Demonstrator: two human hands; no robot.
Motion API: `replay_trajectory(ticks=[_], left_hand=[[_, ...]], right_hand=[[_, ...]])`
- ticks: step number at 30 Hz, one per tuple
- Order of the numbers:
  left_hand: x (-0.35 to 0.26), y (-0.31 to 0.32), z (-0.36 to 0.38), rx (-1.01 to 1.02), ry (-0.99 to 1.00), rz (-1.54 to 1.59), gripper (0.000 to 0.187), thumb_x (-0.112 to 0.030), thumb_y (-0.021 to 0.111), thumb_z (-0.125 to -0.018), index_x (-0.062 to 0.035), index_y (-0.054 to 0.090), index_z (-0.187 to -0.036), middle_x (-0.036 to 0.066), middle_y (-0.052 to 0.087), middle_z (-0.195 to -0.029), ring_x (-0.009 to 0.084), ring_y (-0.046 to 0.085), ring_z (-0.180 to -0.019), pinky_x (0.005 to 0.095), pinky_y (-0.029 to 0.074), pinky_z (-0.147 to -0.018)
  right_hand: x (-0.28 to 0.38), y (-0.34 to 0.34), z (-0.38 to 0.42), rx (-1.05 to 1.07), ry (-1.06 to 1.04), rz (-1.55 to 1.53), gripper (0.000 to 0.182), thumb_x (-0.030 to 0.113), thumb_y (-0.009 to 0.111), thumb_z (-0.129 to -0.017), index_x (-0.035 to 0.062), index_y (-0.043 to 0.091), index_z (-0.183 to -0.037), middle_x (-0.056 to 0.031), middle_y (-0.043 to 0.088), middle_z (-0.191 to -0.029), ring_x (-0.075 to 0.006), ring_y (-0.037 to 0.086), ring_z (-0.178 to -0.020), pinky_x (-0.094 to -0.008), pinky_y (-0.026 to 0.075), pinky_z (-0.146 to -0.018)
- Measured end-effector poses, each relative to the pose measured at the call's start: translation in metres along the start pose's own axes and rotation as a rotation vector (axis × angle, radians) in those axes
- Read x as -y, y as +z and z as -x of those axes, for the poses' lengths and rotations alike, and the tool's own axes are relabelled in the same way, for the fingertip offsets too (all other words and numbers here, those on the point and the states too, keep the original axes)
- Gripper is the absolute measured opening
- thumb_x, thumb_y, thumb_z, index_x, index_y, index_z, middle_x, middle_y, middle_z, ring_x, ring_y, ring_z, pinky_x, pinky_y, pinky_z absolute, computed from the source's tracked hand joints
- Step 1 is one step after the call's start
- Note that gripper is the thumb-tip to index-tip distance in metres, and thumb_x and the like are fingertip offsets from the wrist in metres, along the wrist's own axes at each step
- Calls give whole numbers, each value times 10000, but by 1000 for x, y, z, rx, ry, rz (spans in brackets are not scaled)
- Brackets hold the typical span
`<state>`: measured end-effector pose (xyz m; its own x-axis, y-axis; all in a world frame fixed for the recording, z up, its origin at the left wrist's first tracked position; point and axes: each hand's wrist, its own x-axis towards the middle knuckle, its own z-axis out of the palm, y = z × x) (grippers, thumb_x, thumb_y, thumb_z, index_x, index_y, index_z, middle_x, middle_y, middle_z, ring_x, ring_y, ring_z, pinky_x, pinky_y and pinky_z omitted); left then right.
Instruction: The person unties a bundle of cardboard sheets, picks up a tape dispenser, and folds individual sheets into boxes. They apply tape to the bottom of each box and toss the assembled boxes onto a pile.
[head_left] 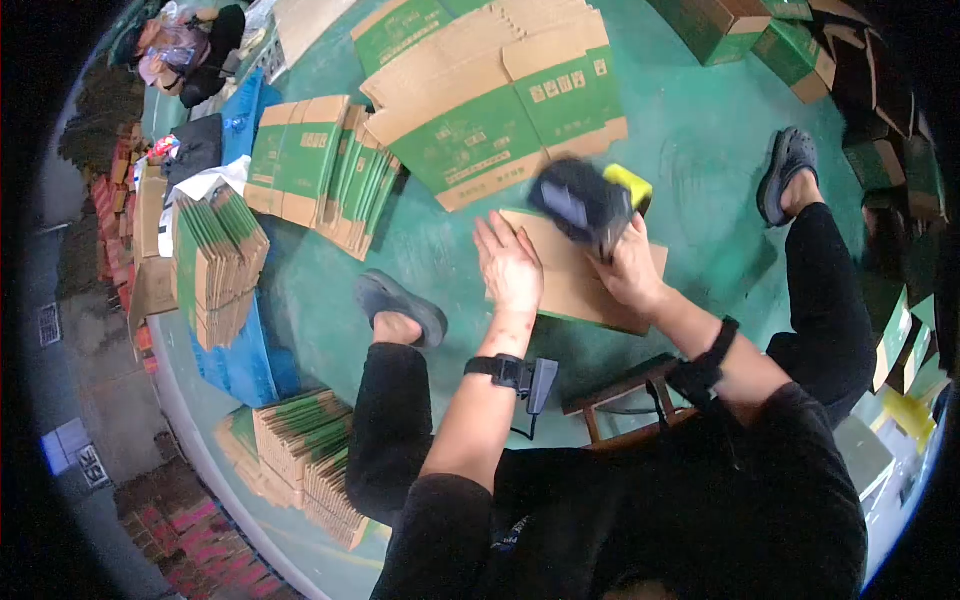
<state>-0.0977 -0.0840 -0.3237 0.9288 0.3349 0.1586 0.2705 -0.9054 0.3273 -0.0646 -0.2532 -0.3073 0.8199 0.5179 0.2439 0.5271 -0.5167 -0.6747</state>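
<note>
A brown cardboard box (575, 275) with green along its edges is on the floor between my feet. Flat against its left side lies my left hand (510, 265), fingers stretched out and nothing in them. My right hand (632, 262) is wrapped around a black and yellow hand tool (585, 205), held over the far part of the box. Motion smears the tool, so I cannot tell its exact kind.
Flattened green and brown cartons (500, 110) are stacked ahead, with more bundles (310, 165) at the left and near my left leg (305, 455). A blue crate (235, 350) supports one bundle. Boxes (795, 55) stand at the upper right. A wooden stool (610, 405) is close below my hands.
</note>
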Motion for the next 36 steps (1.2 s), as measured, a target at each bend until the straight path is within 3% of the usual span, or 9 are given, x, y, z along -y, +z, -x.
replay_trajectory(ticks=[2, 4, 7, 10, 16, 27, 33, 34, 36], left_hand=[[-3, -2, -2, 161, -78, -29, 500, -224, 456, -839, 72, 321, -1218, 275, 425, -1161, 431, 442, -1034, 405, 395, -861], [2, -1, -6, 252, -83, 28, 522, -234, 479, -829, 40, 311, -1241, 250, 404, -1203, 406, 395, -1108, 440, 368, -879], [-7, -28, 10, 8, 54, -14, 587, -245, 571, -772, -43, 326, -1266, 201, 330, -1300, 306, 241, -1255, 548, 216, -959], [3, -39, 52, 497, 563, 225, 655, -223, 664, -674, -58, 379, -1240, 135, 347, -1310, 275, 256, -1255, 508, 202, -993], [16, -22, 56, 222, 642, 309, 694, -159, 715, -541, -70, 456, -1179, 62, 376, -1301, 228, 305, -1235, 405, 228, -1019], [20, -29, 55, 304, 516, 411, 462, -119, 638, -638, -53, 539, -1084, 73, 435, -1262, 223, 344, -1214, 403, 231, -1011], [19, -4, 65, 252, 417, 594, 365, -52, 536, -674, -67, 576, -1036, 110, 567, -1062, 275, 438, -1107, 408, 258, -1003], [15, -32, 47, 788, 420, 330, 435, -55, 584, -650, -65, 545, -1083, 94, 502, -1175, 258, 420, -1133, 394, 261, -1004], [19, -23, 56, 243, 533, 487, 535, -93, 655, -592, -65, 524, -1110, 82, 473, -1213, 235, 392, -1167, 384, 260, -1006]], right_hand=[[-8, 28, 4, 46, 380, -789, 335, 86, 571, -742, 41, 511, -1068, -112, 514, -1124, -253, 490, -1027, -364, 380, -892], [7, 11, 6, 71, -147, 55, 318, 77, 471, -814, 57, 454, -1131, -65, 518, -1122, -198, 506, -1019, -329, 394, -893], [-26, 54, 11, -88, 364, -895, 398, 170, 571, -655, 110, 544, -1048, -92, 521, -1078, -293, 452, -1070, -481, 319, -911], [1, 11, 0, 93, -194, 427, 415, 153, 540, -665, 75, 531, -1073, -129, 503, -1108, -314, 443, -1067, -472, 290, -932], [47, -62, -69, 283, -425, 289, 561, 96, 630, -630, -28, 407, -1130, -163, 567, -874, -307, 541, -851, -368, 409, -799], [140, 75, -206, 761, 190, 124, 484, 466, 656, -628, 57, 636, -885, -142, 626, -856, -269, 603, -810, -324, 476, -728], [132, 134, -202, 863, 256, 539, 323, 337, 574, -652, 77, 657, -825, -133, 632, -784, -255, 614, -756, -355, 485, -669], [145, 109, -210, 872, 261, 545, 323, 337, 574, -652, 77, 657, -825, -133, 632, -784, -255, 614, -756, -355, 485, -669], [155, 53, -212, 962, 451, 430, 300, 314, 569, -697, 53, 649, -823, -115, 632, -775, -206, 615, -744, -322, 482, -647]])
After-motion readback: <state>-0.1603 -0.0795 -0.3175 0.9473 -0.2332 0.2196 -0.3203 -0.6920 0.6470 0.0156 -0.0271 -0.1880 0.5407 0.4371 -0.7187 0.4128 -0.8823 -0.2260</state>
